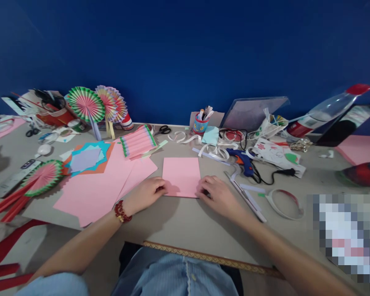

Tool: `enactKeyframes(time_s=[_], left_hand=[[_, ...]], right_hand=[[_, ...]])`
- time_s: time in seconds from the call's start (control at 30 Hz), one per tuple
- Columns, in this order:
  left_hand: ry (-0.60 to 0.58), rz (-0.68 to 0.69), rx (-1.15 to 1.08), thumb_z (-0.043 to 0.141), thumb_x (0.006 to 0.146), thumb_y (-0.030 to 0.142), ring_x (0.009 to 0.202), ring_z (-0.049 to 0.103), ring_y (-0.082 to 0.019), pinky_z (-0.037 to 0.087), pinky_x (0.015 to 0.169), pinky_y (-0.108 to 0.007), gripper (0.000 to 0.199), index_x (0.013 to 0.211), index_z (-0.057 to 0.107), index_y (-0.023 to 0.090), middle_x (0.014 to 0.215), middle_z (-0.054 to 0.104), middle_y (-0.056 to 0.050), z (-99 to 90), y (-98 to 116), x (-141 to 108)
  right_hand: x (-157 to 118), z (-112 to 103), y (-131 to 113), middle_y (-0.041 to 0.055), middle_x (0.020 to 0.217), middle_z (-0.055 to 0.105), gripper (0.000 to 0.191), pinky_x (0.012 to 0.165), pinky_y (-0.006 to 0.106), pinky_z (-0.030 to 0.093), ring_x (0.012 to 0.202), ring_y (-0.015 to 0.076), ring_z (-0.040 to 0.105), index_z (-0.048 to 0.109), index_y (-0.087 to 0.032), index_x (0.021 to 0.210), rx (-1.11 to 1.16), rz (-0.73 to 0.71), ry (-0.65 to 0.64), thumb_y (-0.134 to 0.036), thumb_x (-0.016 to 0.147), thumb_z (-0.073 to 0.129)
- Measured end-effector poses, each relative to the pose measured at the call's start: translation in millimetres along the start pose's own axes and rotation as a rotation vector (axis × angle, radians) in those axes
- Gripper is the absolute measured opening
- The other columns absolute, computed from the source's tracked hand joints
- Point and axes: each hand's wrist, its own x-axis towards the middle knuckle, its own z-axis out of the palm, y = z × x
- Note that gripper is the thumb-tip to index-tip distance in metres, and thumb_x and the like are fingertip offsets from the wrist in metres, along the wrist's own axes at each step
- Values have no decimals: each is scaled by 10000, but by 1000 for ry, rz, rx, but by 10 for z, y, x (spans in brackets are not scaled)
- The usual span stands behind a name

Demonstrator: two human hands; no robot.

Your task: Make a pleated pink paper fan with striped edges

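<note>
A pink paper square [181, 176] lies flat on the grey table [179, 222] in front of me. At its lower left edge rests my left hand [146, 192], fingers curled together, with a red bead bracelet at the wrist. My right hand [217, 195] touches the square's lower right edge, its fingers bent and closed. Whether either hand pinches the paper's edge is hard to tell. Larger pink sheets [95, 189] lie to the left, beside a pleated pink strip [138, 142] with green and purple edges.
Right of my right hand lie a blue glue gun [242, 161], a utility knife [248, 199] and a white tape ring [285, 204]. Paper fans [86, 105], black scissors [164, 130], a pen cup [201, 123] and a bottle [323, 113] stand or lie further back.
</note>
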Motion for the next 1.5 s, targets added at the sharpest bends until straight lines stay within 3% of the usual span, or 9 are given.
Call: enactKeyframes(time_s=[0.57, 1.07, 1.5], left_hand=[[-23, -36, -5, 543, 930, 275, 779, 580, -183, 409, 682, -283, 168, 781, 580, 206, 819, 632, -11, -21, -8, 22], [-12, -4, 34, 527, 939, 221, 775, 566, -174, 407, 688, -285, 159, 785, 561, 195, 829, 614, -16, -6, 19, -4], [-2, 4, 58, 533, 956, 234, 810, 575, -183, 417, 731, -292, 158, 802, 544, 198, 853, 610, -16, 42, -36, -23]], right_hand=[[38, 8, 46, 58, 963, 642, 121, 839, 360, 425, 926, 224, 574, 652, -214, 853, 6, -9, 14, -295, 928, 601], [39, 17, 85, 55, 959, 647, 138, 823, 345, 431, 917, 218, 575, 646, -214, 845, 13, -14, 18, -329, 918, 624], [80, -68, 122, 53, 945, 648, 122, 831, 346, 434, 901, 209, 584, 632, -208, 828, 79, -56, -49, -279, 922, 598]])
